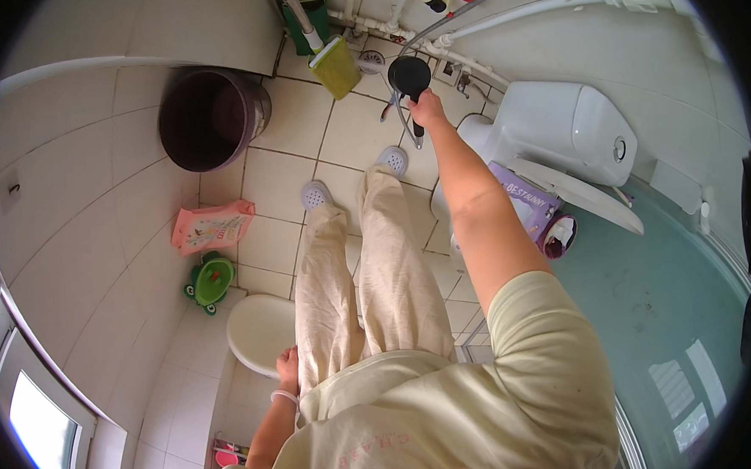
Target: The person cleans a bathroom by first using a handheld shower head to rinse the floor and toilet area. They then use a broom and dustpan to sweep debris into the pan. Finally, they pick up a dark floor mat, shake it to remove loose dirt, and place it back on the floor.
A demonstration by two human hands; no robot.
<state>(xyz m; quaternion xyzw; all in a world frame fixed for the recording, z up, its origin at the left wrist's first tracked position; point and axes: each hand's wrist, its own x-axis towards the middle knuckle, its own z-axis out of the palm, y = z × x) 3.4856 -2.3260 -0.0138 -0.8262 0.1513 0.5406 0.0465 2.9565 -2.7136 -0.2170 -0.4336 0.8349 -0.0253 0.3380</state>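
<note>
My right hand [425,110] is stretched forward and closed around the handle of a black shower head [409,74]. Its round head points away from me, above the tiled floor, and a grey hose [465,7] runs up from it toward the wall. My left hand [288,371] hangs low against my trouser leg, next to a pale rounded basin or stool [260,330]. Its fingers are partly hidden by the leg, so their grip does not show. A floor drain [371,61] lies just left of the shower head.
At the left stand a dark purple bucket [215,118], a pink bag [214,226] and a green frog-shaped potty [215,278]. A yellow-green mop or squeegee head [335,68] rests near the far wall. On the right are a white toilet [557,131] with its lid raised and a purple package [522,197].
</note>
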